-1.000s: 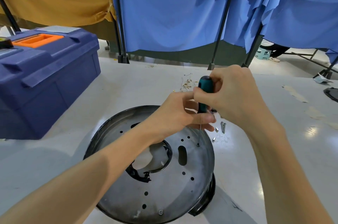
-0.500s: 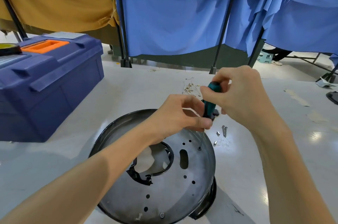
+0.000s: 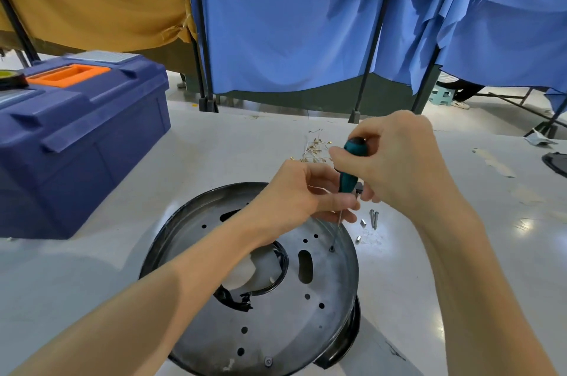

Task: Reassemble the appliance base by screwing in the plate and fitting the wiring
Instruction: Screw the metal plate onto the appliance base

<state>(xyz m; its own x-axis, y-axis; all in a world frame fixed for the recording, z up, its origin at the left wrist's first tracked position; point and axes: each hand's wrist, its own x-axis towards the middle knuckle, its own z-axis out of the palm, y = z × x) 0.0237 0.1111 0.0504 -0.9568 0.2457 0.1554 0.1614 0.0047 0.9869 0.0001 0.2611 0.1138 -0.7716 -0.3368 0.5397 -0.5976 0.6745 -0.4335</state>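
Near the middle of the frame, my right hand [image 3: 395,167]: fingers curled around the top of the teal screwdriver [image 3: 351,167], holding it from above, so I can twist and press down together.
Beside it, my left hand [image 3: 294,194]: thumb and fingers close narrowly on the thin shaft just under the handle. I judge this steadies the tip, because the shaft is long and thin.
Lower middle, plate [image 3: 276,329]: round grey metal, lying flat on the black base [image 3: 352,332]. One fixed screw head [image 3: 268,362] shows at its bottom edge, and many other holes are empty.
Right part of the plate, screw [image 3: 332,249]: the screwdriver tip stands in it. How deep it sits I cannot tell.
Just right of the plate, spare screws [image 3: 373,218]: two long ones with small metal pieces [image 3: 363,223], on the table [image 3: 460,253], near my right hand for the next pick.
Above my hands, wiring [image 3: 314,150]: thin pale wires with gold ends, lying apart from the base, not yet fitted.
Left side, toolbox [image 3: 79,142]: blue with an orange handle, lid closed.
Writing: no brand or label that I can read anywhere.
Step, my judgement: I am driving the plate screws, and the wiring comes after.
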